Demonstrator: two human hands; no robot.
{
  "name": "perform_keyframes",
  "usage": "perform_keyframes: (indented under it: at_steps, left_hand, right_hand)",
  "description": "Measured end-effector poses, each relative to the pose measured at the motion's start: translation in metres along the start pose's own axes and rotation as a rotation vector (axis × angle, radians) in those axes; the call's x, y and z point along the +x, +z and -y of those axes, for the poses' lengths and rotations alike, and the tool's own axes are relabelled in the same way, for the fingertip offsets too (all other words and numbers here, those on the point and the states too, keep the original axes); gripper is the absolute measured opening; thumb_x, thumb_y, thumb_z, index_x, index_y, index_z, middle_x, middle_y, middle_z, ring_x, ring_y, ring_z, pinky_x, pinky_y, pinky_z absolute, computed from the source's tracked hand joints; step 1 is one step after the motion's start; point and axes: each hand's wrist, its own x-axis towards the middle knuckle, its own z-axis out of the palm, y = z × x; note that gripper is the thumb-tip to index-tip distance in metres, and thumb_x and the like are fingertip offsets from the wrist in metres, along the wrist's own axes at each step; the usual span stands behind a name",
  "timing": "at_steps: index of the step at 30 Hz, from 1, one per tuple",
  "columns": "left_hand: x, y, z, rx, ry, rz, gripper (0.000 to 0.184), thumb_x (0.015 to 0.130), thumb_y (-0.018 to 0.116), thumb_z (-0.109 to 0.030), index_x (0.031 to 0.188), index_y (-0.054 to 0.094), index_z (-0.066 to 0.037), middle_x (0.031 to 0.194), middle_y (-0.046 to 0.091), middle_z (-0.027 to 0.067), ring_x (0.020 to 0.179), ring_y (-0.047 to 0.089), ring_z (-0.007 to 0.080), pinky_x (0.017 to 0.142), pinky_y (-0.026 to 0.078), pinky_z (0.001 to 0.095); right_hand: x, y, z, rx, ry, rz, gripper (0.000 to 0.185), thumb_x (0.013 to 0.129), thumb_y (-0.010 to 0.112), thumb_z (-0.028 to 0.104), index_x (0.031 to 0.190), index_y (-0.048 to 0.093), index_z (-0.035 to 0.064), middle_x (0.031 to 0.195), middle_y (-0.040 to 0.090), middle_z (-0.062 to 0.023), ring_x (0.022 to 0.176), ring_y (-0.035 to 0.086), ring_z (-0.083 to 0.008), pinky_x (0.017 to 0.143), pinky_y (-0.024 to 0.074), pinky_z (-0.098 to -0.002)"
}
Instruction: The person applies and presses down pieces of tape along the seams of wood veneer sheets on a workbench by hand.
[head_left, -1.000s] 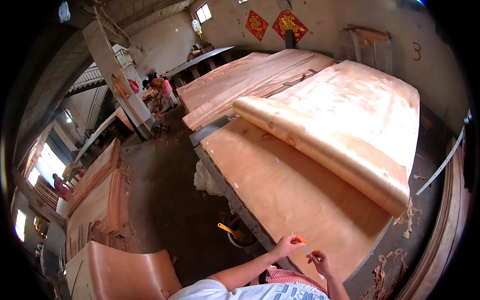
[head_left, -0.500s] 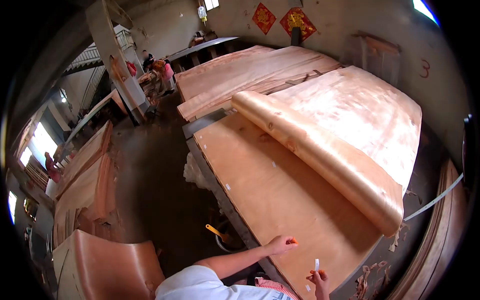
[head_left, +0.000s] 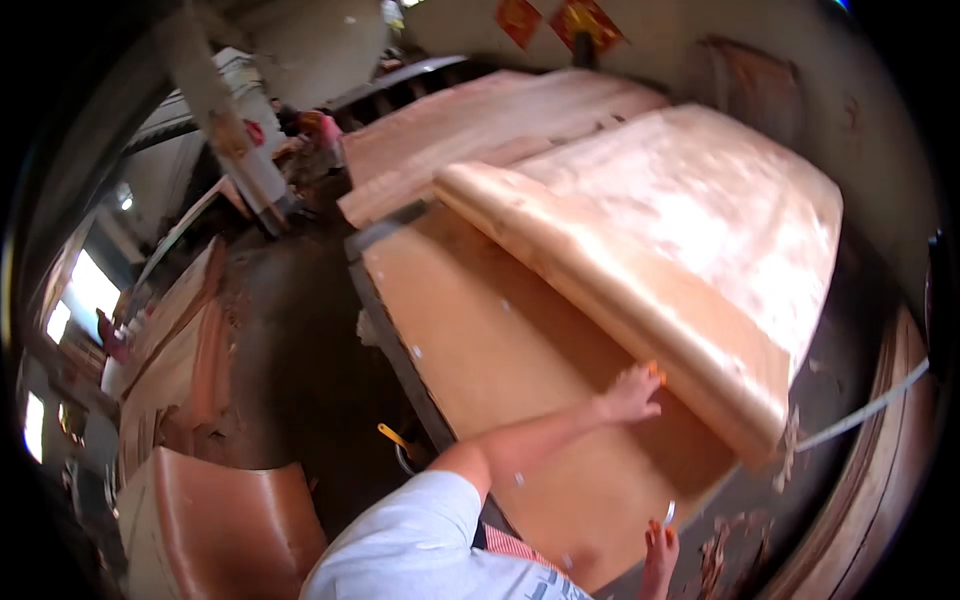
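Observation:
My left hand (head_left: 632,393) reaches over the flat wood sheet (head_left: 480,370), its fingers spread and orange covers on some fingertips. Just beyond it lies the rolled-back edge of a large veneer sheet (head_left: 610,290). Near the sheet's front right edge, my right hand (head_left: 661,545) has its orange-tipped fingers pinched on a small white strip (head_left: 669,514). Small white pieces dot the flat sheet, one of them a tape piece (head_left: 519,480) beside my left forearm. Motion blurs the view somewhat.
A yellow-handled brush (head_left: 393,436) is beside the stack's left edge. Curved veneer (head_left: 240,510) lies at lower left, more stacks (head_left: 500,125) farther back. People (head_left: 325,135) are in the far background. Veneer scraps (head_left: 715,560) litter the floor at right.
My left hand has moved forward and right across the sheet toward the roll, its fingers now spread. My right hand, with the white strip, has shifted slightly right. The camera view has shifted.

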Motion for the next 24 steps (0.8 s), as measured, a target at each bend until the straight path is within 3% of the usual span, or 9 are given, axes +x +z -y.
perform_keyframes:
  at_steps: [2,5,8,11,13,15,20,23,24]
  left_hand:
    - [0.037,0.010,-0.012,0.176,0.011,0.084,0.076,0.066,0.071,-0.042,0.126,0.038,-0.009,0.130,0.033,0.0227,0.118,0.035,0.0381,0.095,0.032,0.0492]
    - [0.080,0.037,-0.016,0.491,0.047,0.195,0.106,0.060,0.073,-0.053,0.140,0.017,-0.010,0.142,0.017,0.0224,0.132,0.019,0.0354,0.104,0.020,0.0504]
    - [0.107,0.037,-0.030,0.637,0.071,0.299,0.111,0.059,0.075,-0.050,0.142,0.011,-0.013,0.146,0.006,0.0199,0.135,0.009,0.0342,0.105,0.016,0.0523]
    - [0.134,0.050,-0.026,0.645,0.067,0.314,0.111,0.059,0.077,-0.045,0.142,0.011,-0.015,0.147,0.009,0.0149,0.136,0.010,0.0327,0.105,0.015,0.0533]
    - [0.142,0.067,-0.011,0.624,0.099,0.297,0.105,0.059,0.079,-0.038,0.141,0.017,-0.015,0.144,0.026,0.0091,0.134,0.020,0.0273,0.107,0.013,0.0508]
    - [0.135,0.070,-0.004,0.551,0.172,0.195,0.093,0.061,0.078,-0.032,0.138,0.027,-0.014,0.140,0.033,0.0117,0.133,0.023,0.0269,0.107,0.014,0.0499]
    - [0.100,0.079,0.011,0.571,0.318,0.023,0.082,0.064,0.074,-0.027,0.134,0.035,-0.010,0.137,0.034,0.0140,0.131,0.025,0.0271,0.106,0.016,0.0509]
    - [0.063,0.080,0.007,0.592,0.304,0.067,0.090,0.060,0.075,-0.030,0.136,0.030,-0.010,0.139,0.028,0.0157,0.132,0.023,0.0275,0.106,0.016,0.0514]
    - [0.052,0.084,0.011,0.624,0.332,0.056,0.086,0.066,0.072,-0.034,0.137,0.029,-0.010,0.142,0.023,0.0157,0.133,0.019,0.0274,0.106,0.014,0.0518]
  right_hand:
    - [0.000,-0.005,0.015,0.059,0.028,-0.017,0.011,0.089,0.055,0.014,0.092,0.055,0.0042,0.096,0.061,-0.0055,0.097,0.057,-0.0144,0.084,0.0448,-0.0289]
    - [0.008,-0.028,0.004,0.141,0.009,-0.049,0.016,0.089,0.056,0.018,0.097,0.055,0.0047,0.098,0.061,-0.0064,0.099,0.057,-0.0170,0.081,0.0466,-0.0294]
    - [0.010,-0.041,-0.004,0.195,0.025,-0.060,0.016,0.089,0.056,0.018,0.099,0.054,0.0055,0.100,0.061,-0.0060,0.099,0.058,-0.0185,0.077,0.0480,-0.0288]
    - [0.007,-0.051,-0.001,0.181,0.043,-0.113,0.016,0.089,0.055,0.018,0.100,0.054,0.0058,0.100,0.061,-0.0058,0.097,0.059,-0.0185,0.075,0.0487,-0.0274]
    - [0.009,-0.057,0.003,0.197,0.041,-0.148,0.017,0.090,0.054,0.018,0.101,0.055,0.0053,0.100,0.061,-0.0058,0.094,0.060,-0.0172,0.076,0.0485,-0.0265]
    - [0.016,-0.066,0.002,0.231,0.002,-0.211,0.016,0.089,0.055,0.018,0.102,0.053,0.0080,0.099,0.061,-0.0053,0.091,0.061,-0.0181,0.071,0.0495,-0.0263]
    - [0.050,-0.074,0.032,0.301,-0.107,-0.363,0.016,0.088,0.056,0.018,0.102,0.053,0.0106,0.100,0.062,-0.0025,0.090,0.060,-0.0142,0.073,0.0487,-0.0261]
    - [0.076,-0.076,0.059,0.333,-0.215,-0.483,0.016,0.088,0.056,0.017,0.103,0.053,0.0117,0.102,0.062,-0.0020,0.093,0.059,-0.0124,0.074,0.0475,-0.0248]
    - [0.084,-0.076,0.065,0.341,-0.252,-0.511,0.016,0.088,0.056,0.017,0.103,0.052,0.0120,0.102,0.062,-0.0018,0.094,0.059,-0.0119,0.075,0.0471,-0.0243]
